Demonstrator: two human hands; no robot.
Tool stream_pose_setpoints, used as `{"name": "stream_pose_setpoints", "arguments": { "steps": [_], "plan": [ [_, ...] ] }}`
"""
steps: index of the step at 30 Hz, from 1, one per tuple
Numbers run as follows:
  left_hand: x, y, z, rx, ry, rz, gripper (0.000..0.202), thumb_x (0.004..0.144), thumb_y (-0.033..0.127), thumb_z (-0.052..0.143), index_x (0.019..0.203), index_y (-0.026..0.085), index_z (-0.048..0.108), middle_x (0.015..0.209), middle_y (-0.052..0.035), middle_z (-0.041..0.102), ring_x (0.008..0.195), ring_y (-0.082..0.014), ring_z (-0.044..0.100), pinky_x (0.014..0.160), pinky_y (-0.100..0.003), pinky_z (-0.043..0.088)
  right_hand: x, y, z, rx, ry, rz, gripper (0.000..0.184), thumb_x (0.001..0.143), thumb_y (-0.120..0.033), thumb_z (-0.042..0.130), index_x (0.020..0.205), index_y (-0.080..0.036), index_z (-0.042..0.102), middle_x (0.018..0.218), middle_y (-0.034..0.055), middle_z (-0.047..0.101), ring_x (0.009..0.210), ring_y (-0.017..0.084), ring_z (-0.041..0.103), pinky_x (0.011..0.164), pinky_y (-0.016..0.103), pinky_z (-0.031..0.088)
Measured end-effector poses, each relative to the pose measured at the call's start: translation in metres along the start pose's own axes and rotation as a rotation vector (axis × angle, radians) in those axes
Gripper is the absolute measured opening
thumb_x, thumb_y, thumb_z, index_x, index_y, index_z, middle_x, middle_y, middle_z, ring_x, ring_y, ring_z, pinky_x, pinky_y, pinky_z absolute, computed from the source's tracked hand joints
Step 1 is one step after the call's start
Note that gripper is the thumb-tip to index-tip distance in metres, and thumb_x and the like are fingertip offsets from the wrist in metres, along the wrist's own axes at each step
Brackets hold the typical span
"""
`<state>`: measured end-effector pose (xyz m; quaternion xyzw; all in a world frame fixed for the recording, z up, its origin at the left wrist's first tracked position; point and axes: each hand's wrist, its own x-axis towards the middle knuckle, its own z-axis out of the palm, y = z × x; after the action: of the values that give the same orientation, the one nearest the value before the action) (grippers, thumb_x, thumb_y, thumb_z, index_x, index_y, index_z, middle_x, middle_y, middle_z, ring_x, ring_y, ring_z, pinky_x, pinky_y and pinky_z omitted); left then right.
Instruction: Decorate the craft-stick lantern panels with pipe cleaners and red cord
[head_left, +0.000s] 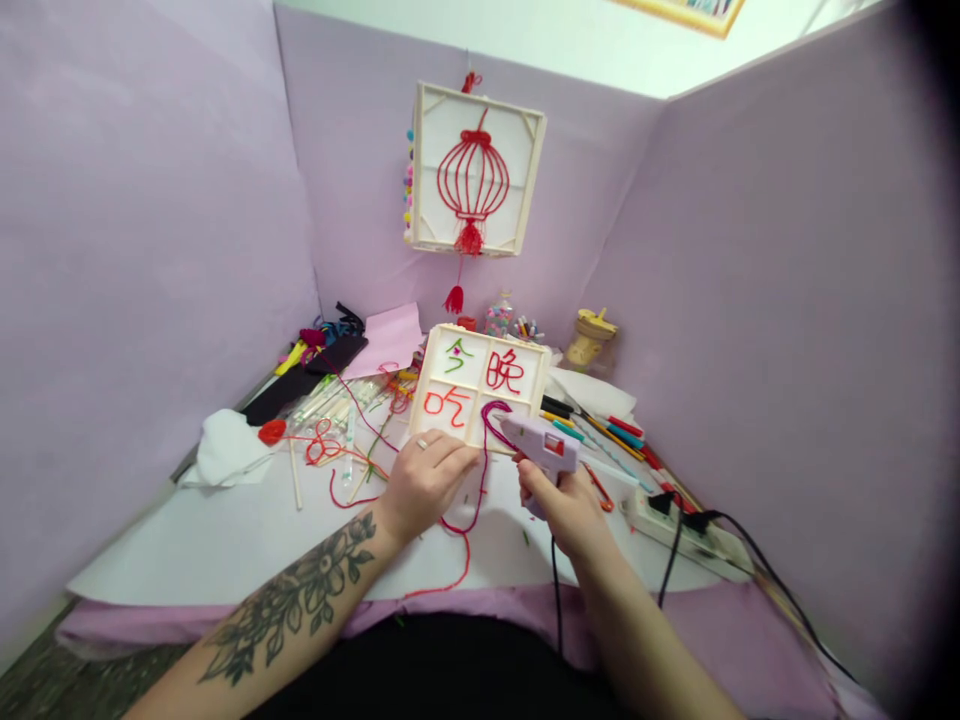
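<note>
My right hand [562, 500] is wrapped around the grip of a pale purple glue gun [544, 445], its tip pointing left at the panel's lower right section. There a purple yarn [491, 410] forms a curve and trails down onto the table. The white panel [480, 385] has a wooden frame and crossbars, with yarn characters in green, red and orange in its other three sections. It leans tilted toward me. My left hand [431, 480] is closed over its lower edge, thumb side hidden.
A boxy lantern [480, 170] with a red yarn design hangs above the table [172, 545]. Yarn, sticks and a crumpled white cloth [225, 450] lie left. Pens, a power strip [686, 535] with black cords and a yellow-lidded cup [591, 338] are right. Purple partitions [780, 250] enclose the sides.
</note>
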<state>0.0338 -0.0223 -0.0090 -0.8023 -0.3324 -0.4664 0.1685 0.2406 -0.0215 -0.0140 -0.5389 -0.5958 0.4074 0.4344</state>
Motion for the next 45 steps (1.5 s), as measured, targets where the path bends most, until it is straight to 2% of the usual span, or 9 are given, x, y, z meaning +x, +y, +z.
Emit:
{"name": "stream_pose_setpoints", "arguments": {
  "steps": [3,7,16,26,45],
  "plan": [
    [-0.001,0.000,0.001,-0.004,-0.007,-0.005,0.012,0.089,0.014,0.056,0.098,0.017,0.063,0.083,-0.0032,0.069,0.078,-0.0153,0.061,0.077,-0.032,0.050,0.000,-0.006,0.001,-0.067,0.032,-0.011,0.042,0.077,-0.057,0.058,0.074,-0.015,0.062,0.057,0.0024,0.058,0.054,0.015,0.054,0.051,0.025,0.042],
    [-0.001,0.000,0.001,-0.001,-0.012,-0.006,0.012,0.090,0.015,0.054,0.098,0.018,0.064,0.083,-0.0032,0.069,0.077,-0.0151,0.061,0.076,-0.031,0.050,0.002,-0.007,0.001,-0.117,0.042,-0.041,0.040,0.077,-0.055,0.057,0.068,-0.017,0.061,0.054,0.0022,0.058,0.052,0.015,0.053,0.051,0.026,0.041],
    [-0.001,0.000,0.002,-0.020,-0.010,-0.007,0.011,0.089,0.013,0.057,0.097,0.018,0.063,0.083,-0.0028,0.069,0.077,-0.0150,0.060,0.077,-0.031,0.050,0.002,-0.012,0.005,-0.108,0.046,-0.001,0.038,0.075,-0.054,0.058,0.067,-0.017,0.061,0.051,0.0017,0.057,0.047,0.015,0.053,0.046,0.025,0.040],
    [-0.003,-0.001,0.003,-0.035,-0.006,-0.001,0.013,0.089,0.013,0.056,0.100,0.018,0.062,0.084,-0.0032,0.069,0.077,-0.0149,0.061,0.078,-0.032,0.050,0.001,-0.019,0.007,-0.132,0.070,-0.019,0.039,0.075,-0.055,0.056,0.067,-0.017,0.061,0.049,0.0009,0.055,0.045,0.015,0.052,0.044,0.025,0.038],
    [0.000,0.001,0.002,-0.032,0.006,0.015,0.013,0.089,0.013,0.057,0.099,0.017,0.062,0.083,-0.0030,0.068,0.077,-0.0152,0.060,0.077,-0.032,0.049,0.004,-0.011,0.005,-0.155,0.045,-0.102,0.036,0.079,-0.051,0.056,0.069,-0.017,0.059,0.051,-0.0003,0.054,0.048,0.014,0.050,0.047,0.024,0.039]
  ]
}}
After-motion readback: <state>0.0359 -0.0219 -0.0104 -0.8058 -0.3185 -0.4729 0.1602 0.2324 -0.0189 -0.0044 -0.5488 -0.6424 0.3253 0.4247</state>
